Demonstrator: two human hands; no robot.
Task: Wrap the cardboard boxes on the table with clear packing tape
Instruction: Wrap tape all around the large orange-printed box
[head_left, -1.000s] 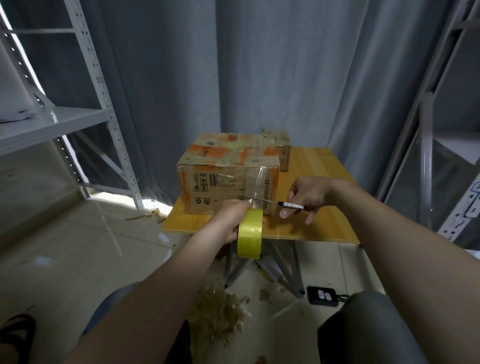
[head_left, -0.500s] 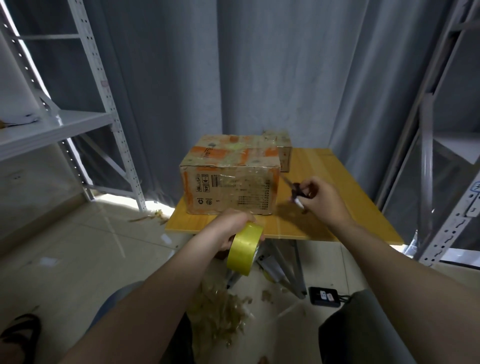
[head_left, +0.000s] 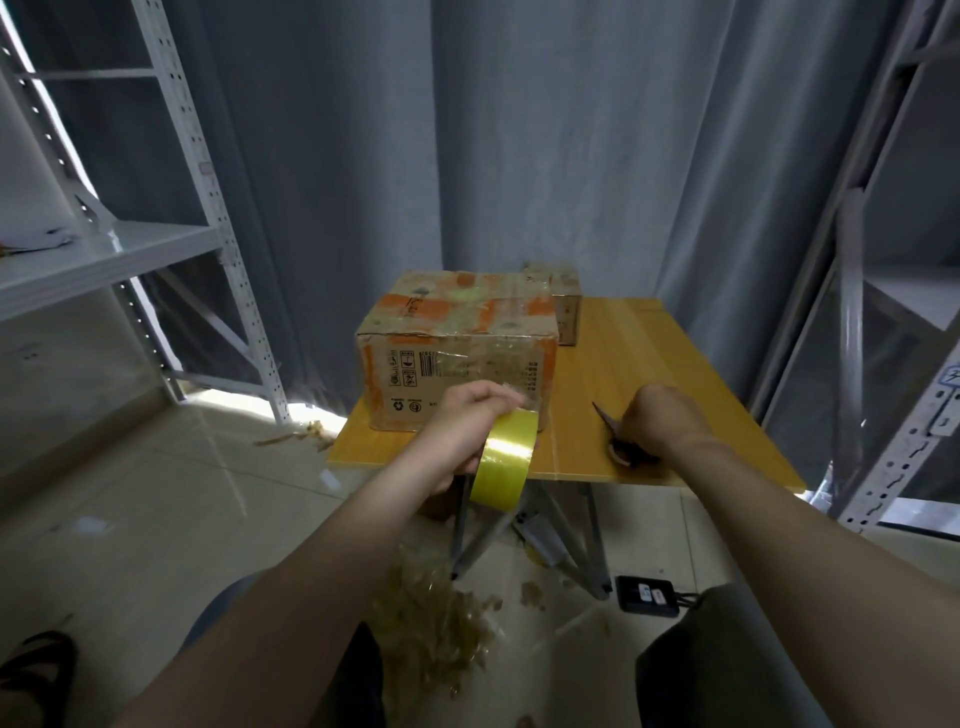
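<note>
A large cardboard box with orange patches and shiny tape stands on the left part of the yellow wooden table. A smaller box sits behind it to the right. My left hand grips a yellow-looking roll of tape just in front of the big box's near face, at the table's front edge. My right hand holds scissors down on the tabletop, blades pointing away to the left.
Metal shelving stands at the left and right. Grey curtains hang behind the table. Crumpled tape scraps lie on the floor under the table's front, next to a black device with a cord.
The tape strip stretched from the box to the roll is no longer stretched. My right hand moved the scissors right and down onto the table. The roll shifted slightly.
</note>
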